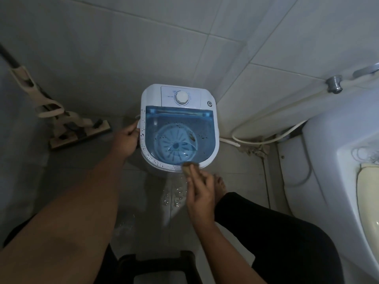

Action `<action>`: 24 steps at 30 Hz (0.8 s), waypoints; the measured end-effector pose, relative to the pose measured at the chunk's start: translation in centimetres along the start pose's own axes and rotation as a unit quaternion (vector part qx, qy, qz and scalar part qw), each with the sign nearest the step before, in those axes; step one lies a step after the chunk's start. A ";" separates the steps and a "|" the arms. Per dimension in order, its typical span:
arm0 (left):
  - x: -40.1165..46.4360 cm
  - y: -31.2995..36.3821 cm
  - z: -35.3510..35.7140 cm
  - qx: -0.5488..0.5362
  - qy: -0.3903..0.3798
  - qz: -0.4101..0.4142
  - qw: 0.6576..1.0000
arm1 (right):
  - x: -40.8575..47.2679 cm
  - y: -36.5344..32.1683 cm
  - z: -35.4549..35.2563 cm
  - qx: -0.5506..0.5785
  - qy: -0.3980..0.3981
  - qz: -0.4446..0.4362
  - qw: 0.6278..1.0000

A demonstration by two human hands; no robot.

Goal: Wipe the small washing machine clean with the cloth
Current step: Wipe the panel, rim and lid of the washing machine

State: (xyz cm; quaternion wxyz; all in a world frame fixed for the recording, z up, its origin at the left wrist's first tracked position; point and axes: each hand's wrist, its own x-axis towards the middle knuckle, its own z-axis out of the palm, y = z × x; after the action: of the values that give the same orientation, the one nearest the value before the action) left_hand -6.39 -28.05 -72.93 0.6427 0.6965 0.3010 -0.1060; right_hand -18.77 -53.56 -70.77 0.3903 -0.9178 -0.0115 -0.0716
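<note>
A small white washing machine (152, 95) with a see-through blue lid and a round white dial stands on the tiled floor in a corner. Dark specks dot its white rim and lid. My left hand (126, 140) grips the machine's left side near a handle. My right hand (200, 191) presses a brownish cloth (187, 167) against the front rim of the machine, fingers folded over the cloth.
A mop (67, 128) leans at the left wall, its flat head on the floor. A white hose (264, 117) runs along the right wall to a tap. A toilet (336, 152) fills the right side. A dark stool (155, 265) sits below me; the floor is wet.
</note>
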 end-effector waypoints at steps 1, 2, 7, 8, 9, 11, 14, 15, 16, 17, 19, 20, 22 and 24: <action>0.0 -0.1 0.0 -0.002 0.000 -0.002 1.000 | 0.8 1.1 -0.4 -0.023 0.012 0.020 0.999; 0.0 -0.1 -0.1 -0.003 0.000 0.000 1.000 | 1.4 2.2 -0.5 -0.035 0.012 0.042 0.998; 0.4 -0.7 -0.4 -0.014 0.006 0.000 1.000 | 1.3 3.1 0.2 -0.117 -0.013 0.011 0.993; 0.4 -0.6 -0.4 -0.020 0.006 0.001 1.000 | 1.0 2.4 0.5 -0.130 -0.015 -0.021 0.991; 0.4 -0.5 -0.3 -0.026 0.005 -0.001 1.000 | 0.6 1.7 1.1 -0.130 -0.031 -0.043 0.990; 0.4 -0.5 -0.1 -0.033 0.003 -0.001 0.999 | -0.3 0.3 2.8 -0.103 -0.071 -0.064 0.990; 0.6 -0.6 -0.1 -0.029 0.001 -0.001 1.000 | -1.8 -1.3 5.3 -0.095 -0.140 -0.108 0.980; 0.7 -0.6 -0.2 -0.030 0.003 -0.004 1.000 | -1.9 -1.9 5.7 -0.094 -0.151 -0.124 0.976; 0.8 -0.6 -0.2 -0.032 0.002 -0.006 0.999 | -1.8 -2.4 5.7 -0.084 -0.153 -0.132 0.976; 0.9 -0.6 -0.1 -0.040 -0.001 -0.007 0.999 | -1.5 -2.6 5.4 -0.070 -0.146 -0.131 0.978; 0.9 -0.6 0.1 -0.052 -0.002 -0.010 0.999 | -0.6 -2.1 4.2 -0.054 -0.108 -0.117 0.986; 0.8 -0.5 0.1 -0.056 -0.001 -0.012 0.998 | 0.0 -1.6 3.4 -0.060 -0.087 -0.103 0.989; 0.5 -0.2 0.1 -0.065 -0.006 -0.018 0.998 | 1.3 -0.1 1.8 -0.094 -0.056 -0.075 0.991; 0.4 -0.2 -0.1 -0.064 -0.007 -0.017 0.998 | 1.9 0.9 1.2 -0.141 -0.052 -0.065 0.986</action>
State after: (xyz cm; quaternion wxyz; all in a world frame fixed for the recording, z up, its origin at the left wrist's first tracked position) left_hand -6.18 -27.84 -73.29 0.6864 0.6480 0.3138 -0.1023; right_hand -16.72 -53.39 -71.95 0.2501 -0.9635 -0.0808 -0.0500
